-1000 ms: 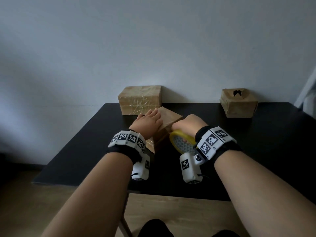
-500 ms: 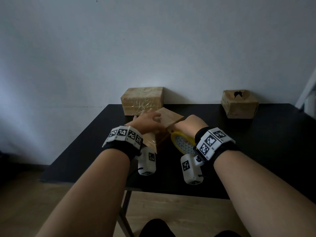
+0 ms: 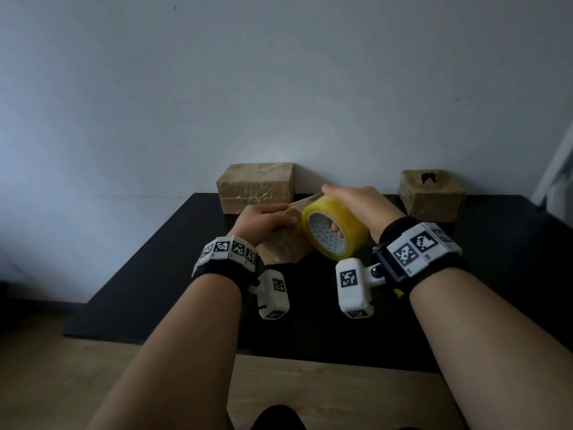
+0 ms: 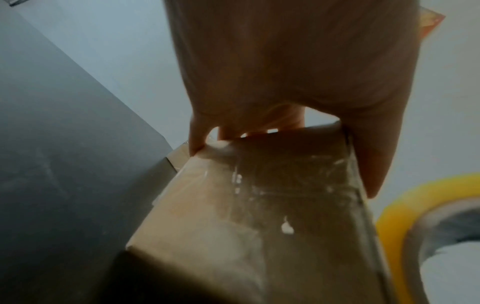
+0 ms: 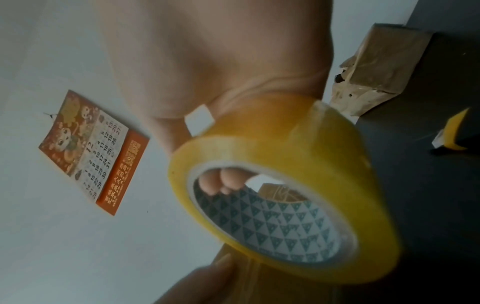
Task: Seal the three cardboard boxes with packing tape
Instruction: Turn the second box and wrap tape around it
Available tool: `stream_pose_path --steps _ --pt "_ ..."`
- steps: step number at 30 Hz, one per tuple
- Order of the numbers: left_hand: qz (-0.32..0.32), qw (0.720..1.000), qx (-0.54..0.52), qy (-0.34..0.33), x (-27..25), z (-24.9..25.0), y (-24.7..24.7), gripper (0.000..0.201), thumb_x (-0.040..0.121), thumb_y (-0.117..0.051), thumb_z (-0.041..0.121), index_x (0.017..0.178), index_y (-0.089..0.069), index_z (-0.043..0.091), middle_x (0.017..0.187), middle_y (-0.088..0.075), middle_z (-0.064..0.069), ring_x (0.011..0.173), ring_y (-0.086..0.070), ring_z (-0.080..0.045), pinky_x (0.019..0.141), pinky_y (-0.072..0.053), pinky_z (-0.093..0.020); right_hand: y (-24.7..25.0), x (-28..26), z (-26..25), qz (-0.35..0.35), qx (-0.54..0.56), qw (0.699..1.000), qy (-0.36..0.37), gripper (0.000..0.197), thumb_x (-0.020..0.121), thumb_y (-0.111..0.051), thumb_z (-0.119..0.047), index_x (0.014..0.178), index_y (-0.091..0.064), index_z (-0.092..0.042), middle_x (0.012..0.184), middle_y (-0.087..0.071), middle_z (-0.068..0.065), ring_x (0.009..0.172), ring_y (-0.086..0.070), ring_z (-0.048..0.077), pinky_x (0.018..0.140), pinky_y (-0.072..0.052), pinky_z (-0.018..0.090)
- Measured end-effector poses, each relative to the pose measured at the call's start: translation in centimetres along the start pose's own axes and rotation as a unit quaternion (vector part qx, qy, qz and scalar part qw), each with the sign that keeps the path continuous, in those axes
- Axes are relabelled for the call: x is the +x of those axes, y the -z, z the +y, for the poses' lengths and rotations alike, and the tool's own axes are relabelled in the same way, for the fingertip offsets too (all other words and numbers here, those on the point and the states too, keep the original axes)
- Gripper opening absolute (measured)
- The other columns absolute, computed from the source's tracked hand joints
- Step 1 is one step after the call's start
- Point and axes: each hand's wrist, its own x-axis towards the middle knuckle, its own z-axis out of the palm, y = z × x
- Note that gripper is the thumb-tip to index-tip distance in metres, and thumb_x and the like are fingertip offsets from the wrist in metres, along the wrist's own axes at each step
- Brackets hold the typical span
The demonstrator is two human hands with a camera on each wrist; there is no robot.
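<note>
My left hand [image 3: 263, 220] grips a small cardboard box [image 3: 286, 243] tilted on the black table [image 3: 155, 268]; shiny tape covers its near face [image 4: 285, 195]. My right hand [image 3: 356, 203] holds a yellow roll of packing tape [image 3: 333, 231], fingers hooked through its core [image 5: 226, 181], raised just right of that box. A larger taped box [image 3: 255, 186] stands at the back against the wall. A third box [image 3: 431, 195] with a torn dark spot on top sits at the back right.
A white wall [image 3: 279, 88] rises behind the table, with a red calendar [image 5: 91, 152] hanging on it. A small yellow-and-white object [image 5: 453, 131] lies on the table to the right. Wooden floor [image 3: 310, 392] shows below the table's front edge.
My right hand has lifted the tape roll up and over toward the top of the small box. My left hand has shifted to grip the box's side.
</note>
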Motion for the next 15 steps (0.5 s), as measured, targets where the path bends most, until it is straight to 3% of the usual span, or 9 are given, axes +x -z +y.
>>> stream_pose_path --steps 3,5,8,10,12,15 --pt "0.025 1.0 -0.011 -0.003 -0.1 -0.2 -0.4 0.016 0.075 -0.076 0.029 0.087 -0.076 0.04 0.09 -0.075 0.01 0.092 -0.068 -0.011 0.087 -0.054 -0.028 -0.6 -0.2 -0.1 0.004 0.027 1.0 0.009 0.039 0.091 -0.066 -0.036 0.09 -0.069 0.003 0.054 -0.066 0.015 0.042 -0.06 0.021 0.051 -0.055 0.026" --pt "0.034 0.999 -0.001 -0.011 -0.3 -0.2 -0.7 0.013 0.079 -0.071 0.033 0.079 -0.074 0.046 0.088 -0.073 0.014 0.09 -0.067 -0.01 0.083 -0.054 -0.028 -0.9 -0.2 0.0 0.0 0.022 1.0 0.007 0.037 0.092 -0.065 -0.032 0.083 -0.069 0.004 0.052 -0.064 0.014 0.04 -0.058 0.021 0.051 -0.053 0.025" --pt "0.052 0.999 0.009 -0.01 -0.3 -0.3 -0.6 0.017 0.086 -0.065 0.037 0.101 -0.073 0.037 0.096 -0.069 0.011 0.09 -0.062 -0.007 0.076 -0.05 -0.022 -0.9 -0.4 0.6 -0.037 -0.057 0.998 -0.015 0.037 0.095 -0.063 -0.031 0.079 -0.068 0.003 0.053 -0.065 0.013 0.045 -0.06 0.021 0.055 -0.051 0.028" --pt "0.062 0.998 0.005 -0.004 -0.2 -0.2 -0.6 0.024 0.088 -0.063 0.037 0.11 -0.071 0.03 0.094 -0.067 0.01 0.086 -0.061 -0.004 0.07 -0.046 -0.018 -1.2 -0.5 1.4 -0.052 -0.099 0.994 -0.021 0.036 0.095 -0.065 -0.035 0.085 -0.067 0.0 0.053 -0.066 0.012 0.048 -0.061 0.022 0.057 -0.052 0.029" --pt "0.074 0.997 -0.001 -0.005 -0.2 -0.2 -0.5 0.025 0.089 -0.062 0.036 0.111 -0.071 0.028 0.089 -0.065 0.013 0.083 -0.058 -0.001 0.068 -0.044 -0.015 -1.6 -0.3 2.1 -0.036 -0.087 0.995 -0.014 0.043 0.092 -0.067 -0.043 0.092 -0.066 0.0 0.053 -0.067 0.01 0.047 -0.063 0.021 0.057 -0.053 0.028" --pt "0.093 0.995 -0.019 0.014 -0.2 -0.2 -0.4 0.017 0.09 -0.061 0.036 0.1 -0.071 0.026 0.083 -0.064 0.013 0.078 -0.059 -0.003 0.064 -0.043 -0.015 -1.8 -0.1 2.1 -0.001 -0.071 0.997 0.009 0.053 0.089 -0.066 -0.052 0.077 -0.07 -0.001 0.055 -0.068 0.011 0.048 -0.065 0.019 0.06 -0.056 0.028"
